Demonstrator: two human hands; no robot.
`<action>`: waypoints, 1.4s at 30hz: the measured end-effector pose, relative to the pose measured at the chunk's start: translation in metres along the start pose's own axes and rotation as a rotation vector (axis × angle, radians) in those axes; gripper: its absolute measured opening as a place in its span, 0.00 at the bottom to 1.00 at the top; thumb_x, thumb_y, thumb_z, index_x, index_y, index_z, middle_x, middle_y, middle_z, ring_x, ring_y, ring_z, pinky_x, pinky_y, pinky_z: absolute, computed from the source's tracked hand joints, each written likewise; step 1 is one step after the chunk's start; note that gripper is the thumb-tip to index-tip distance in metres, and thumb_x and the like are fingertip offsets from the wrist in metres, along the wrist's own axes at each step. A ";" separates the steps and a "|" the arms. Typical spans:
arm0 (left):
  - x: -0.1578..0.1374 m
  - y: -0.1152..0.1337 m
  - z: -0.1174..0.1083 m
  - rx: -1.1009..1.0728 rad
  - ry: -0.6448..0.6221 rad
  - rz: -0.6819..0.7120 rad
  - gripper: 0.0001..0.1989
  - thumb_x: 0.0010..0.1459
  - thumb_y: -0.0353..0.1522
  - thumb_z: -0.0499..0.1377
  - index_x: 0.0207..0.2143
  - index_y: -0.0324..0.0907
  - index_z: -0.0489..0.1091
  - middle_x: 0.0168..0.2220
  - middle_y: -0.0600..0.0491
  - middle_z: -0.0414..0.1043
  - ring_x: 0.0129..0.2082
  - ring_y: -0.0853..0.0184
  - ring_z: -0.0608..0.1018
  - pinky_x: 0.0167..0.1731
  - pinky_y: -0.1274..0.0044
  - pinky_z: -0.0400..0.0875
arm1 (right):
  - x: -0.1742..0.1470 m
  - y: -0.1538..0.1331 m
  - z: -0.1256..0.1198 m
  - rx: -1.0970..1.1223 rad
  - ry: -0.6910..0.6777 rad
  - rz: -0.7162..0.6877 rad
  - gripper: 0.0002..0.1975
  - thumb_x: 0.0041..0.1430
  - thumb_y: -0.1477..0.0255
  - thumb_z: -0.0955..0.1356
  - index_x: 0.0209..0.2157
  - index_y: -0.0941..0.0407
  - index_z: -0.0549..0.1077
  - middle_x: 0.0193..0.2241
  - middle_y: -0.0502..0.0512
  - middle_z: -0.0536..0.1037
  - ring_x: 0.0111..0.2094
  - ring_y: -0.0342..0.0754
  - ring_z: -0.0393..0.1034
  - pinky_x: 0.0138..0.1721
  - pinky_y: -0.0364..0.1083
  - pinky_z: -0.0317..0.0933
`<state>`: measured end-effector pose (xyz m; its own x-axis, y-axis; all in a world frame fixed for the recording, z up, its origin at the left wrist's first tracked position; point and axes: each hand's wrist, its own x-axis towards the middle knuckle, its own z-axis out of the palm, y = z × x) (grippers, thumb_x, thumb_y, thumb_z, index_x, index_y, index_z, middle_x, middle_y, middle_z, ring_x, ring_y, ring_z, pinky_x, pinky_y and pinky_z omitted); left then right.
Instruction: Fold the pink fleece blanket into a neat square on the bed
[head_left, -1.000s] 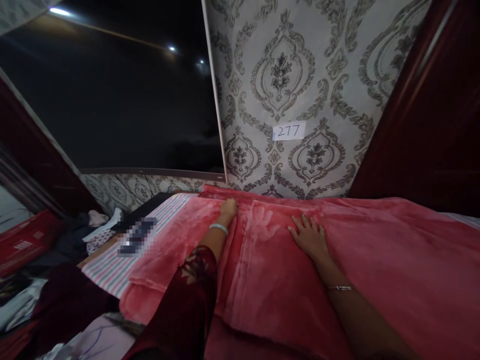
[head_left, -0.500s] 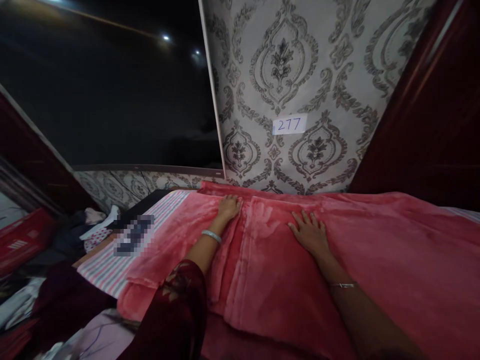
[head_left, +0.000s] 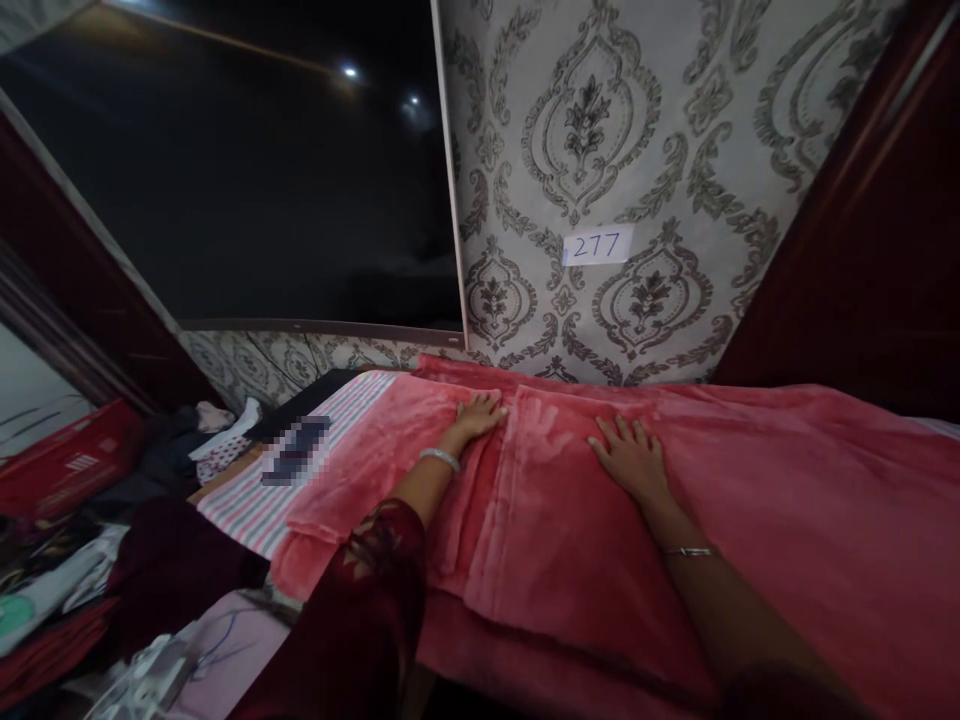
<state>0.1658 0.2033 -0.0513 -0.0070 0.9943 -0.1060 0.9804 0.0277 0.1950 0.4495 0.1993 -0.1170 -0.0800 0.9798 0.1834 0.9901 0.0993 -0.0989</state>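
A plush pink-red blanket lies folded over the surface in front of me, with folded edges meeting near the middle. My left hand rests palm down on its left part, close to the far edge, fingers spread beside the fold line. To the right of that line, my right hand lies flat on the blanket with fingers apart. Neither hand grips the cloth. Under the blanket's left end a striped cloth shows, with a blurred-out dark item on it.
A large black television screen hangs at the left above the surface. Behind stands a patterned wall with a paper label reading 277. Clothes and a red box are piled at the left.
The view has shifted slightly, so the scene sits further right. My left hand's fingers are now more spread and flat on the blanket. My right hand stays flat in about the same place.
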 end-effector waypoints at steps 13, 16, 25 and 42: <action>-0.160 0.028 0.054 -0.049 -0.041 0.389 0.40 0.64 0.51 0.58 0.73 0.53 0.50 0.76 0.47 0.36 0.75 0.44 0.38 0.69 0.45 0.38 | 0.005 0.005 0.003 0.030 -0.045 0.019 0.31 0.72 0.55 0.54 0.71 0.50 0.60 0.72 0.61 0.56 0.71 0.64 0.48 0.66 0.67 0.45; -0.165 0.030 0.063 -0.065 -0.020 0.363 0.40 0.64 0.50 0.58 0.73 0.53 0.49 0.76 0.47 0.34 0.75 0.44 0.40 0.69 0.44 0.39 | 0.013 -0.009 -0.011 0.039 -0.067 0.008 0.32 0.72 0.55 0.54 0.72 0.51 0.57 0.73 0.64 0.53 0.72 0.66 0.44 0.66 0.70 0.45; -0.174 0.030 0.055 -0.060 0.100 0.354 0.34 0.65 0.45 0.57 0.71 0.50 0.56 0.74 0.45 0.48 0.74 0.48 0.50 0.71 0.47 0.40 | 0.040 -0.094 -0.021 0.117 -0.123 -0.325 0.31 0.73 0.55 0.55 0.73 0.48 0.53 0.74 0.60 0.48 0.74 0.62 0.39 0.67 0.69 0.43; -0.194 -0.012 0.080 -0.063 0.165 0.075 0.36 0.65 0.44 0.55 0.72 0.42 0.55 0.73 0.39 0.47 0.74 0.45 0.47 0.69 0.43 0.37 | 0.005 -0.171 0.008 0.144 -0.256 -0.611 0.33 0.73 0.54 0.55 0.73 0.51 0.52 0.74 0.59 0.47 0.74 0.59 0.42 0.70 0.66 0.36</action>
<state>0.1706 0.0022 -0.1108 0.0288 0.9970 0.0716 0.9651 -0.0464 0.2578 0.2787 0.1885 -0.1066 -0.6625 0.7490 0.0125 0.7347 0.6530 -0.1837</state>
